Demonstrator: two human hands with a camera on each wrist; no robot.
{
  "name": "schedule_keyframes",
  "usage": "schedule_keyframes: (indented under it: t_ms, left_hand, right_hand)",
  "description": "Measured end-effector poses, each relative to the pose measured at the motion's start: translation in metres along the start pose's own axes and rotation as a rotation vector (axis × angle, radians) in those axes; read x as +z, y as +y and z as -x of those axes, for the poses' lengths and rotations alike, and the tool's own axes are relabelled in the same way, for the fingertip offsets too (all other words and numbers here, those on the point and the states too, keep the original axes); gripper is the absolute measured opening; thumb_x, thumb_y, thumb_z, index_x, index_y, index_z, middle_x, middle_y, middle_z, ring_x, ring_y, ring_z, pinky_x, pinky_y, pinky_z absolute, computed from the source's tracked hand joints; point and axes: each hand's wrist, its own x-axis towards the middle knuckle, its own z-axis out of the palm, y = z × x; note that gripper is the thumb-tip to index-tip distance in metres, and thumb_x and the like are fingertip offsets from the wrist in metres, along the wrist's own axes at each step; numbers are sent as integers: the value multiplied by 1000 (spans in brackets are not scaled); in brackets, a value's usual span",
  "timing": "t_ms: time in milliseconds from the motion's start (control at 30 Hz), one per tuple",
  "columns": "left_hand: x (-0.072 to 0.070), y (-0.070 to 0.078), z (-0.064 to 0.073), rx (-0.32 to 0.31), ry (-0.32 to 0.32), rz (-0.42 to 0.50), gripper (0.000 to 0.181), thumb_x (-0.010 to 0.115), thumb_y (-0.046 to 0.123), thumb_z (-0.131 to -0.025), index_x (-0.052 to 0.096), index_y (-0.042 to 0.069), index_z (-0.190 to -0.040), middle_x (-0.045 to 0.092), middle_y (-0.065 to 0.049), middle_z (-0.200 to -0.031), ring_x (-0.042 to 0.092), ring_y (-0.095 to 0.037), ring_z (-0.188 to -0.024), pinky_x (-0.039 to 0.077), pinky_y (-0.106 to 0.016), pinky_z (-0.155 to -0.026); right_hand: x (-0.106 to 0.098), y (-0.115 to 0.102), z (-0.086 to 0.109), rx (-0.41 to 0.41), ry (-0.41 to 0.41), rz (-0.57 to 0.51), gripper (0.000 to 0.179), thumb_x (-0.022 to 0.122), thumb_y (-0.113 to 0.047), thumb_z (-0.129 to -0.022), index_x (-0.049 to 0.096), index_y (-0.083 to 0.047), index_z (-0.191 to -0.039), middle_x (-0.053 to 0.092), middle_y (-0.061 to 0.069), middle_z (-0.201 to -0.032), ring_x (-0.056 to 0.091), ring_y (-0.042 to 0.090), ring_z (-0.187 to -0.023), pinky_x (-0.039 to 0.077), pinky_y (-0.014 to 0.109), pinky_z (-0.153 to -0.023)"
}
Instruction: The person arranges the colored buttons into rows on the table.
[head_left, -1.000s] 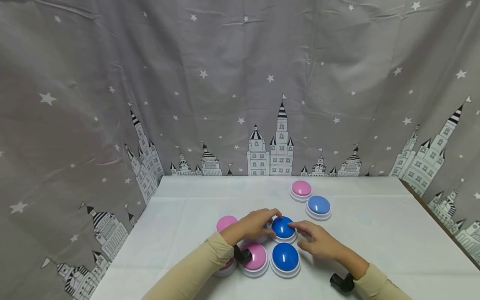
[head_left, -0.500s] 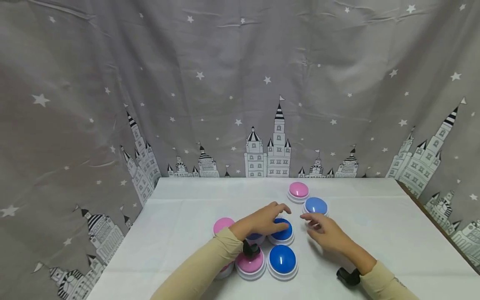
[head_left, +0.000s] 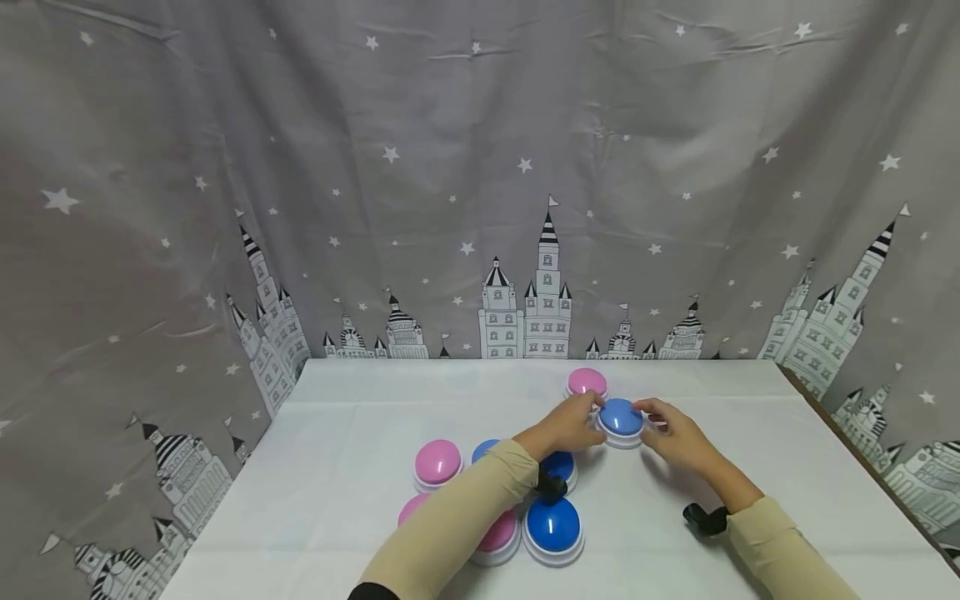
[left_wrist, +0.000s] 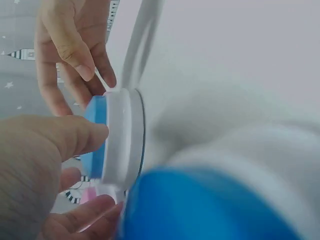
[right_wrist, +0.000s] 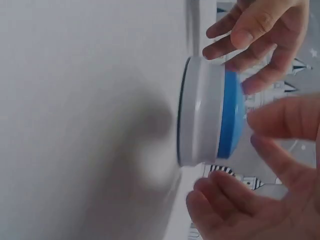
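Observation:
A light blue push button (head_left: 620, 417) with a white round base sits on the white-covered table between my two hands. On its left, my left hand (head_left: 572, 423) has its fingers spread around the side; in the left wrist view the thumb (left_wrist: 90, 135) overlaps the button's edge. My right hand (head_left: 678, 435) is on the other side, fingertips right at the dome in the head view. The right wrist view shows its fingers loosely bent beside the white base (right_wrist: 200, 112). Just behind stands a pink button (head_left: 587, 382), partly covered by my left hand.
Nearer me are two dark blue buttons (head_left: 553, 525), a lighter blue one (head_left: 483, 450) and several pink buttons (head_left: 438, 461), some hidden under my left sleeve (head_left: 450, 525). A grey curtain (head_left: 390, 200) printed with castles hangs behind the table (head_left: 360, 417).
Both hands have left the dark blue button and moved away from me to the light blue one. The left hand crossed over the near buttons; the view has shifted slightly.

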Motion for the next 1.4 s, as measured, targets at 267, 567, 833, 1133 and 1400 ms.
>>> schedule_keyframes:
  t_ms: [267,567,833,1133,1400]
  left_hand:
    - [11,-3,-7,35,55,-126,64,79,34,-70,45,15,-121,57,-1,-112,53,-11,-104,41,-23,-91]
    - [2,6,2,110,26,-167,62,78,37,-71,47,19,-122,56,4,-116,51,-8,-108,39,-22,-93]
    - [-10,21,28,95,-63,-185,61,75,46,-71,47,27,-122,56,8,-113,51,-6,-104,41,-25,-90]
    - [-4,30,64,149,-89,-176,59,71,50,-72,46,29,-122,55,10,-105,51,-3,-96,43,-22,-86]
    - [2,34,88,212,-59,-212,61,69,52,-73,45,28,-124,55,10,-111,50,-4,-103,41,-23,-89]
  right_hand:
    - [8,3,1,52,-125,-49,50,64,-6,-82,48,-12,-129,43,20,-134,46,40,-116,37,52,-95]
    - [0,-11,15,-9,-116,-10,51,65,-6,-81,50,-11,-130,47,16,-132,48,37,-115,38,50,-95]
    - [-9,-28,42,-82,-179,-16,51,64,-10,-84,47,-12,-132,47,13,-133,49,34,-114,39,48,-93]
    - [-9,-44,77,-127,-198,-15,44,60,-21,-89,49,-16,-131,50,3,-130,51,26,-112,44,41,-89]
    - [-5,-52,95,-217,-182,31,43,62,-17,-88,51,-16,-129,55,-2,-122,54,20,-109,47,35,-86]
